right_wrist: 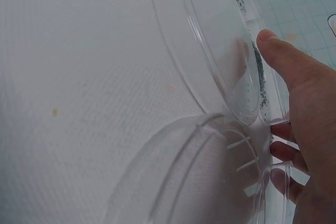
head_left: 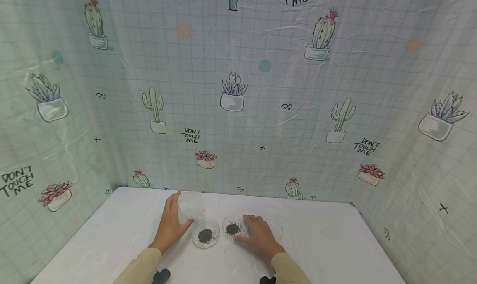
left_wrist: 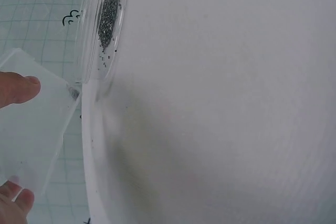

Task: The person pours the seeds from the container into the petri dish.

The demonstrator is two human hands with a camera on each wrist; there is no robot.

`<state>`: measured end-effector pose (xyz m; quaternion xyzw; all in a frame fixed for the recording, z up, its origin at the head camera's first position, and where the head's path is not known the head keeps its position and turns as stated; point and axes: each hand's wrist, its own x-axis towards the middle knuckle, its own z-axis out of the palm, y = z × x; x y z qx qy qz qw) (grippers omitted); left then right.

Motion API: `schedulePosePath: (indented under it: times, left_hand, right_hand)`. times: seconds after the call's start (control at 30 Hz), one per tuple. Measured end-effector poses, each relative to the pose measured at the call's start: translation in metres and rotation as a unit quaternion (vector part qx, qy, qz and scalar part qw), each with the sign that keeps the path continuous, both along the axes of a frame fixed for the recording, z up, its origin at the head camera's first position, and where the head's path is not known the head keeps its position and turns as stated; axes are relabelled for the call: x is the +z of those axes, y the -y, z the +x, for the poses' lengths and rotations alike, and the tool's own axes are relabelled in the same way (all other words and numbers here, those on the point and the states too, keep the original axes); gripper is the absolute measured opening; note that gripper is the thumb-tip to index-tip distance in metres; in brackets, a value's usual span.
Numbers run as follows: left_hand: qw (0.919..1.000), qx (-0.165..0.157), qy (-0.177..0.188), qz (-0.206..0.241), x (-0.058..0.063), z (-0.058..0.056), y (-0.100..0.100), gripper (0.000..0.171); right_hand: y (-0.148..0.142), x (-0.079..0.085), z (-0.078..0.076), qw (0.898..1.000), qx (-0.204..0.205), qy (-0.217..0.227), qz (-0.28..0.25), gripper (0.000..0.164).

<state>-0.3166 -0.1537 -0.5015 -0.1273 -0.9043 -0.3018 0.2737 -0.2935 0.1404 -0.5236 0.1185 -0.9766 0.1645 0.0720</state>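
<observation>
1. Left hand (head_left: 170,227) holds a frosted, translucent, square-cornered plastic piece (left_wrist: 31,135), thumb apart from the fingers, just beyond the left dish!
2. That's the round, clear plastic left dish (head_left: 215,230), dark granules (head_left: 205,235) heaped inside, sitting on the white tabletop (head_left: 324,234).
3. Right hand (head_left: 262,237) grips its neighbour, the round, clear right dish (head_left: 226,226), thumb and fingers spread around the rim; dark grains (head_left: 232,229) inside.
4. More clear, round dishes (head_left: 238,272) lie near the right hand.

The left hand (left_wrist: 16,90) holds a translucent plastic bag (left_wrist: 34,135). To its right, a clear dish (left_wrist: 90,35) of dark granules (left_wrist: 108,19) sits on a white table (left_wrist: 210,103), with a gridded backdrop (left_wrist: 44,30) on the far side.
</observation>
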Motion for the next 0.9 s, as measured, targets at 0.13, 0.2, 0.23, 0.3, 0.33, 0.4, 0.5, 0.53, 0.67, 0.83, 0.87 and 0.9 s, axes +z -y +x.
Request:
schedulePosePath:
  times: [0.13, 0.2, 0.23, 0.3, 0.33, 0.4, 0.5, 0.53, 0.67, 0.83, 0.87, 0.9]
  left_hand:
    - [0.9999, 0.011, 0.009, -0.001, -0.002, 0.000, 0.002, 0.104]
    - [0.9997, 0.015, 0.017, -0.001, -0.004, 0.000, 0.003, 0.105]
    - [0.9996, 0.017, 0.021, 0.000, -0.005, 0.000, 0.003, 0.105]
    - [0.9994, 0.021, 0.029, 0.004, -0.006, 0.000, 0.004, 0.105]
    - [0.9992, 0.022, 0.032, 0.005, -0.007, 0.000, 0.005, 0.106]
    - [0.9989, 0.025, 0.038, 0.007, -0.008, 0.000, 0.005, 0.107]
    - [0.9986, 0.028, 0.043, 0.012, -0.009, 0.000, 0.006, 0.107]
    - [0.9985, 0.027, 0.045, 0.013, -0.010, 0.000, 0.007, 0.107]
    - [0.9977, 0.026, 0.058, 0.025, -0.012, 0.000, 0.008, 0.106]
    - [0.9952, 0.031, 0.087, 0.032, -0.012, 0.001, 0.010, 0.105]
    - [0.9946, 0.033, 0.093, 0.032, -0.012, 0.001, 0.011, 0.105]
    - [0.9941, 0.035, 0.097, 0.033, -0.012, 0.001, 0.011, 0.105]
  right_hand:
    - [0.000, -0.002, -0.001, 1.000, 0.000, 0.001, 0.002, 0.086]
    - [0.000, -0.003, -0.002, 1.000, 0.001, 0.001, 0.002, 0.087]
    - [0.000, -0.003, -0.002, 1.000, 0.000, 0.002, 0.002, 0.087]
    - [0.000, -0.003, -0.003, 1.000, 0.000, 0.002, 0.003, 0.087]
    - [0.000, -0.004, -0.003, 1.000, -0.001, 0.002, 0.003, 0.087]
    - [0.000, -0.003, -0.003, 1.000, 0.000, 0.002, 0.005, 0.087]
    - [0.000, -0.002, -0.002, 1.000, -0.001, 0.002, 0.005, 0.087]
    - [0.000, -0.002, -0.002, 1.000, -0.001, 0.002, 0.004, 0.087]
    - [0.000, 0.000, -0.001, 1.000, -0.002, 0.001, 0.004, 0.087]
    - [0.001, 0.000, 0.000, 1.000, 0.000, 0.001, 0.003, 0.086]
    - [0.001, 0.000, -0.001, 1.000, 0.000, 0.001, 0.002, 0.086]
    - [0.001, 0.000, 0.000, 1.000, 0.000, 0.001, 0.001, 0.086]
